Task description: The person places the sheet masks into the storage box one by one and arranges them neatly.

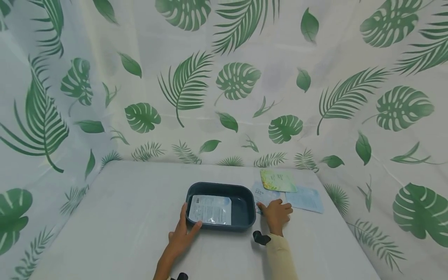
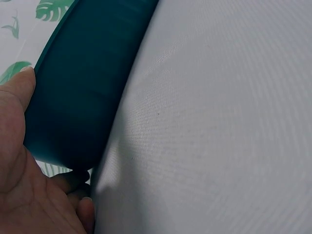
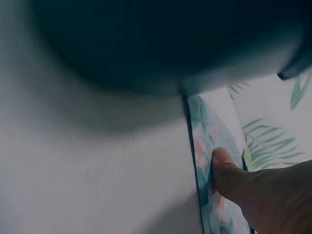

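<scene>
My left hand (image 1: 180, 236) holds the front left corner of a dark teal plastic basin (image 1: 227, 228), thumb at the front rim and fingers along the left side. In the left wrist view the thumb meets the rim of the basin (image 2: 83, 92), while the other fingers bend round its end. Inside the basin lies a flat white-and-blue sachet (image 1: 210, 210). To the right, my right hand (image 1: 276, 214) rests on a pale blue sachet (image 1: 264, 193), its fingers spread. The right wrist view shows the thumb on the patterned sachet (image 3: 201, 131); the other fingers are hidden there.
A green-and-yellow sachet (image 1: 278, 180) overlaps the pale blue one at the back. Another light blue sachet (image 1: 306, 199) lies to the right of the right hand. The white tabletop (image 1: 115, 229) backs onto a leaf-print cloth (image 1: 241, 116), which also hangs at both sides.
</scene>
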`<state>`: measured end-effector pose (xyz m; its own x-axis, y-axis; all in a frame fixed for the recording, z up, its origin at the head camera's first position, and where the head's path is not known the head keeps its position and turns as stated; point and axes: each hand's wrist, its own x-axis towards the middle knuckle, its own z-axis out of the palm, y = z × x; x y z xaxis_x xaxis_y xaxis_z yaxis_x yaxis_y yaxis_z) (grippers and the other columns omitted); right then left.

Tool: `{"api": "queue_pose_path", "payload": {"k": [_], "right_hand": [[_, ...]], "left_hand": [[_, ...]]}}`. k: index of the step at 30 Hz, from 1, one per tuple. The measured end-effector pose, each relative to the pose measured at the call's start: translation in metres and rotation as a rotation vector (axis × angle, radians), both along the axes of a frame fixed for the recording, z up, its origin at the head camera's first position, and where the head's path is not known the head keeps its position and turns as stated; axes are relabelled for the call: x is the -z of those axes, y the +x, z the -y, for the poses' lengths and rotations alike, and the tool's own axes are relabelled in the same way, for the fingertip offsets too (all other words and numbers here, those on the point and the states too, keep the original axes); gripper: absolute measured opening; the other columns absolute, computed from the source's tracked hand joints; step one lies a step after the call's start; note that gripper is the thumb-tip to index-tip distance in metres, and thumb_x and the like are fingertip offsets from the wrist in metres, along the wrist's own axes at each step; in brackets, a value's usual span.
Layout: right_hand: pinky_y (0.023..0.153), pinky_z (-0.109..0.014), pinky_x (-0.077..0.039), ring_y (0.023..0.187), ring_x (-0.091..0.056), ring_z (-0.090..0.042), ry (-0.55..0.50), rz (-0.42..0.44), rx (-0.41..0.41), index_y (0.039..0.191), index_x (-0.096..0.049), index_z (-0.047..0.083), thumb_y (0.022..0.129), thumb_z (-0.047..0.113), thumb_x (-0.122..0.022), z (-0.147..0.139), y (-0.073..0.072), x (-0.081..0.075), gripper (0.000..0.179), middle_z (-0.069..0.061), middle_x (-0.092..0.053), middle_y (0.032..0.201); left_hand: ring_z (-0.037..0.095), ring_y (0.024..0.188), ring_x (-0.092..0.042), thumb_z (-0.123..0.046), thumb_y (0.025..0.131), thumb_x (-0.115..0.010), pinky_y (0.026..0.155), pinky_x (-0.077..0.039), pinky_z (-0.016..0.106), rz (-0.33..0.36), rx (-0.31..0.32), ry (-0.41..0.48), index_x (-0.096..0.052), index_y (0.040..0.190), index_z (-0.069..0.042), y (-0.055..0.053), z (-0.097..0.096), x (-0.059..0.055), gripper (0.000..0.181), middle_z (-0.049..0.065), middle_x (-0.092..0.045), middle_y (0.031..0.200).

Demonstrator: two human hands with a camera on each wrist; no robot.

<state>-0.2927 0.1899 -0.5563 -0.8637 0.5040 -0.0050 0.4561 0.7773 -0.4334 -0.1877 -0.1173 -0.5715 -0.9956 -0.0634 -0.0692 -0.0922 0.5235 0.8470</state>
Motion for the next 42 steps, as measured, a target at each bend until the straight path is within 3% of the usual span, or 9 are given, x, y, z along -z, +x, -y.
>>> {"api": "queue_pose_path", "payload": {"k": [7, 12, 17, 22, 28, 34, 37, 39, 42], "right_hand": [[0.092, -0.065, -0.04, 0.116, -0.038, -0.059, -0.12, 0.013, 0.061, 0.13, -0.033, -0.021, 0.079, 0.028, -0.081, 0.003, -0.009, -0.005, 0.086, -0.046, -0.034, 0.125], [0.093, -0.063, -0.039, 0.117, -0.036, -0.063, -0.173, 0.02, 0.046, 0.135, -0.028, -0.02, 0.077, 0.024, -0.082, -0.003, -0.01, -0.011, 0.091, -0.048, -0.029, 0.128], [0.093, -0.061, -0.042, 0.114, -0.042, -0.061, -0.242, -0.039, 0.019, 0.14, -0.022, -0.018, 0.078, 0.016, -0.08, -0.014, -0.006, -0.008, 0.092, -0.047, -0.026, 0.129], [0.097, -0.061, -0.042, 0.115, -0.046, -0.06, -0.327, -0.062, -0.02, 0.136, -0.028, -0.021, 0.081, 0.007, -0.074, -0.027, 0.004, -0.01, 0.076, -0.048, -0.037, 0.127], [0.099, -0.06, -0.04, 0.117, -0.05, -0.053, -0.412, -0.016, -0.067, 0.131, -0.042, -0.023, 0.089, 0.013, -0.065, -0.047, 0.022, -0.016, 0.06, -0.043, -0.047, 0.129], [0.105, -0.055, -0.039, 0.127, -0.045, -0.049, -0.65, -0.015, -0.058, 0.145, -0.024, -0.019, 0.097, 0.016, -0.052, -0.066, 0.039, -0.025, 0.066, -0.041, -0.037, 0.14], [0.095, -0.046, -0.051, 0.11, -0.062, -0.038, -0.746, -0.066, -0.066, 0.148, -0.019, -0.015, 0.099, 0.013, -0.049, -0.076, 0.044, -0.032, 0.064, -0.039, -0.041, 0.138], [0.082, -0.034, -0.057, 0.09, -0.068, -0.024, -0.718, -0.104, -0.088, 0.148, -0.023, -0.013, 0.1, 0.014, -0.05, -0.079, 0.045, -0.038, 0.062, -0.037, -0.043, 0.135], [0.067, -0.018, -0.054, 0.075, -0.061, -0.005, -0.643, -0.206, -0.132, 0.143, -0.037, -0.009, 0.1, 0.017, -0.053, -0.081, 0.046, -0.047, 0.052, -0.034, -0.049, 0.127]], "left_hand": [[0.048, 0.145, -0.024, -0.056, 0.095, -0.05, 0.097, -0.01, 0.082, 0.017, -0.011, -0.004, 0.0, 0.157, -0.022, 0.005, -0.004, 0.008, 0.087, 0.018, -0.014, 0.163], [0.048, 0.145, -0.023, -0.056, 0.095, -0.05, 0.098, -0.01, 0.081, 0.014, -0.009, 0.004, 0.001, 0.157, -0.022, 0.004, -0.003, 0.007, 0.087, 0.018, -0.013, 0.163], [0.047, 0.146, -0.023, -0.057, 0.095, -0.05, 0.098, -0.012, 0.08, 0.005, -0.004, 0.008, 0.0, 0.157, -0.022, 0.003, -0.005, 0.007, 0.087, 0.017, -0.013, 0.164], [0.047, 0.145, -0.023, -0.056, 0.095, -0.05, 0.098, -0.011, 0.081, 0.008, -0.001, 0.0, 0.001, 0.157, -0.022, 0.002, -0.004, 0.007, 0.087, 0.017, -0.013, 0.164], [0.047, 0.145, -0.023, -0.056, 0.095, -0.05, 0.098, -0.011, 0.082, -0.001, 0.007, -0.006, 0.001, 0.157, -0.021, 0.001, -0.003, 0.004, 0.087, 0.018, -0.012, 0.164], [0.048, 0.144, -0.025, -0.055, 0.096, -0.05, 0.098, -0.012, 0.081, -0.01, 0.012, -0.02, 0.001, 0.157, -0.021, 0.0, -0.001, 0.002, 0.087, 0.019, -0.014, 0.163], [0.047, 0.145, -0.025, -0.056, 0.096, -0.049, 0.098, -0.012, 0.081, -0.006, 0.014, -0.026, 0.002, 0.157, -0.021, 0.0, 0.0, 0.003, 0.087, 0.018, -0.013, 0.163], [0.047, 0.145, -0.024, -0.056, 0.096, -0.049, 0.098, -0.013, 0.08, -0.009, 0.013, -0.027, 0.002, 0.157, -0.021, -0.001, 0.001, 0.003, 0.087, 0.018, -0.013, 0.163], [0.046, 0.145, -0.024, -0.055, 0.096, -0.05, 0.097, -0.015, 0.079, -0.014, 0.013, -0.026, 0.002, 0.157, -0.022, -0.001, 0.002, 0.003, 0.087, 0.017, -0.013, 0.164]]}}
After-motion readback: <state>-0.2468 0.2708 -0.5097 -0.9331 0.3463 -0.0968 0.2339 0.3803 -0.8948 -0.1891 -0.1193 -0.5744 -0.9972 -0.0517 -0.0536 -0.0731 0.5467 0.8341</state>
